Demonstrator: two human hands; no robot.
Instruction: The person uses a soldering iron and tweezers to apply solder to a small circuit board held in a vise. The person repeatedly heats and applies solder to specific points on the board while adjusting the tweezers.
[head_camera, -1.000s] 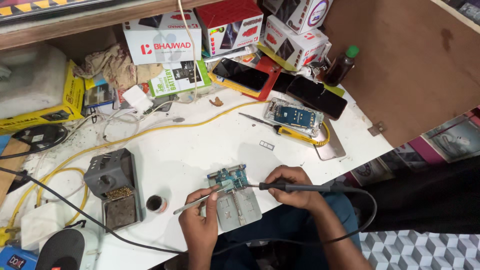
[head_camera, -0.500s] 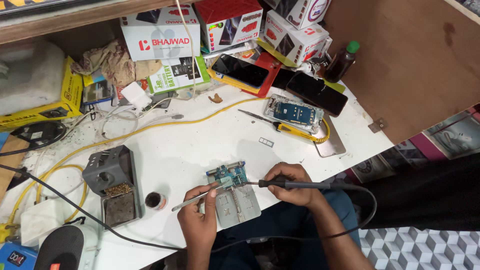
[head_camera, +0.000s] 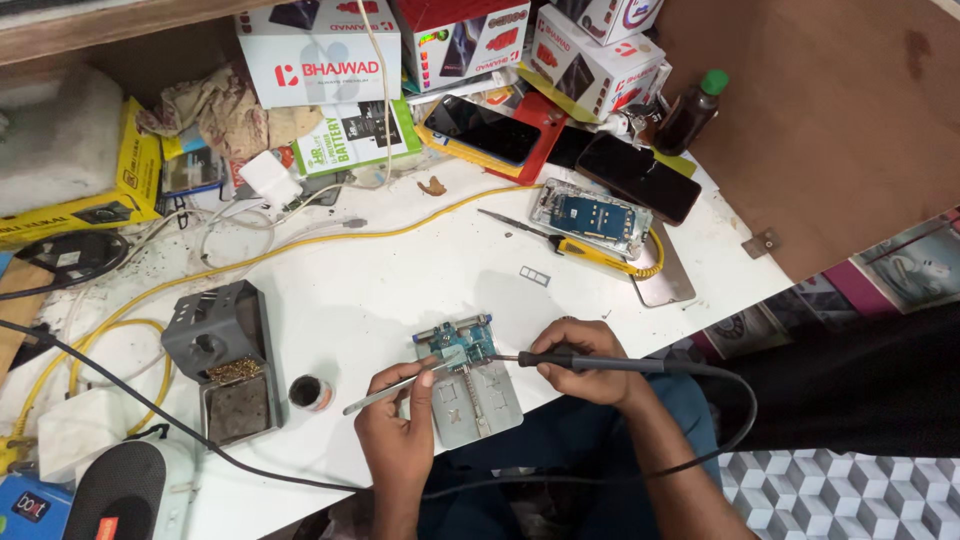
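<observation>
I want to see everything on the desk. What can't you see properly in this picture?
- Head view: where the soldering iron tip touches the circuit board is too small.
- Tweezers tips: too small.
- Left hand wrist: cut off by bottom edge.
- Small pot contents: too dark.

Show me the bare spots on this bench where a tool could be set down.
Widest free patch: white table between yellow cable, grey stand and circuit board. A smaller one lies between board and opened phone, save a small tray. The back edge, with boxes and phones, is crowded.
</observation>
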